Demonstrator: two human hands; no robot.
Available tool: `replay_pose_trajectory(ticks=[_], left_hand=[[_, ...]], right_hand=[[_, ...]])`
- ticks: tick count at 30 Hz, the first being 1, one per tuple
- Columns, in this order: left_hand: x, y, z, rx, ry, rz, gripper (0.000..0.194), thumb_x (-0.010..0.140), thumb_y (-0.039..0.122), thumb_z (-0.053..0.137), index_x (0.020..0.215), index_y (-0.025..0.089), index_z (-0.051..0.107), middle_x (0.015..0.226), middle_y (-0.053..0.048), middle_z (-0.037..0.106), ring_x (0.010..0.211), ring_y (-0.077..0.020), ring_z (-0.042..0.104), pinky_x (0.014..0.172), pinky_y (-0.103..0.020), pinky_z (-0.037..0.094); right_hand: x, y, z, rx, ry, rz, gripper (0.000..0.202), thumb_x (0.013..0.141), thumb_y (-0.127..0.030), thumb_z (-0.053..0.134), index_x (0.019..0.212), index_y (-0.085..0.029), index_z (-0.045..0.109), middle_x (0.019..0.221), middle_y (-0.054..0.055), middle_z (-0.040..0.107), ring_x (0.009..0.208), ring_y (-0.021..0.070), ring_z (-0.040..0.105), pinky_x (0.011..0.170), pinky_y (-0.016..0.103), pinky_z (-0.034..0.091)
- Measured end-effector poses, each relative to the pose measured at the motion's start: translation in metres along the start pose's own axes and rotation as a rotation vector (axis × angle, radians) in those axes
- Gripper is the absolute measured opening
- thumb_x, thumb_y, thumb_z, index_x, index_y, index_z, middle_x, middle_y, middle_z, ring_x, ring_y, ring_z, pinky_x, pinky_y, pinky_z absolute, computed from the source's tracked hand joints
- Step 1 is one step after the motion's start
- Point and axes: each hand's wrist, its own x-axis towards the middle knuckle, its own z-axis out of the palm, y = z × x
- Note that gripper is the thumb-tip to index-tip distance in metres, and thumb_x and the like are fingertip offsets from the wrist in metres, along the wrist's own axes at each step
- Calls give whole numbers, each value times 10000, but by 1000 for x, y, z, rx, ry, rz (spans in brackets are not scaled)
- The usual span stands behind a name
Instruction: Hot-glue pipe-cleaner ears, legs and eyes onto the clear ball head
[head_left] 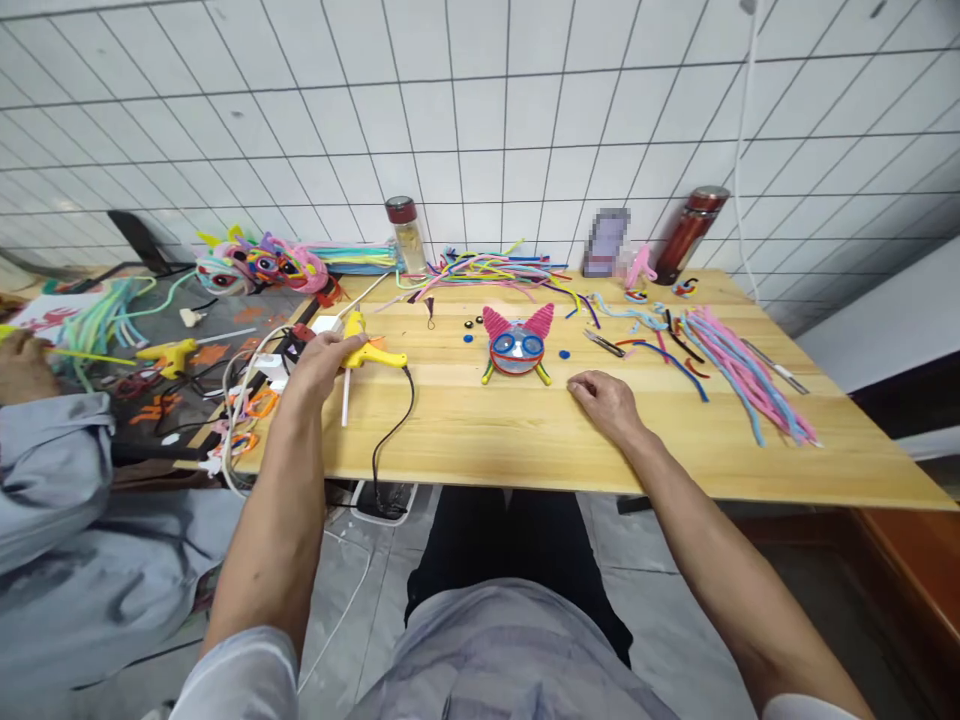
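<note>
The left hand (328, 358) grips a yellow glue gun (375, 355) at the left of the bench (465, 435). The right hand (607, 403) rests there, fingers curled narrow, near the pink-eared figure (516, 345), which stands mid-bench. Blue discs (565, 354) flank it; pliers (604, 343) lie right, pipe cleaners (491, 268) far.

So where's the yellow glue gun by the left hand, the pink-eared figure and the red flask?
Yellow glue gun (381, 356): head view, its handle.
Pink-eared figure (517, 346): head view, its face.
Red flask (685, 240): head view, its body.
</note>
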Motion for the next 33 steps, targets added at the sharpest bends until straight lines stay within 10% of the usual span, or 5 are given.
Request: replay_pose_trajectory(ticks=[5,12,19,26,33], left_hand=[[-66,32,10,-234,-117,142,452,637,454,855,841,219,527,709,37,603,569,-115,559,556,-252,437],[-162,65,95,-118,-332,253,498,735,536,797,879,266,404,701,61,475,583,-121,456,555,-276,370],[-207,72,174,-191,-463,274,553,719,552,861,884,267,416,690,70,500,571,-107,475,539,-263,385],[-215,68,181,-448,-542,201,580,749,580,899,1004,215,528,915,-35,762,759,-157,741,697,-274,540],[-168,49,159,-452,-490,150,470,728,523,920,849,199,603,670,27,671,573,-101,587,587,-226,464]], right_hand=[[-12,-39,-17,14,129,-156,271,1032,-355,574,1154,-218,773,1076,118,814,1042,287,742,959,428,576],[-71,-125,-6,-41,142,-394,749,1046,-461,593,1692,-204,315,1449,198,663,1329,394,631,1098,605,533],[-86,-107,8,-63,333,-235,660,1110,-330,453,1713,-165,240,1268,205,746,1061,348,730,935,506,592],[-88,-80,-6,69,504,-71,504,1081,-282,431,1565,-140,446,1335,218,725,1145,336,718,974,490,584],[-76,-66,-43,567,399,373,372,948,-475,675,1242,-248,645,979,40,746,844,240,675,778,370,557]])
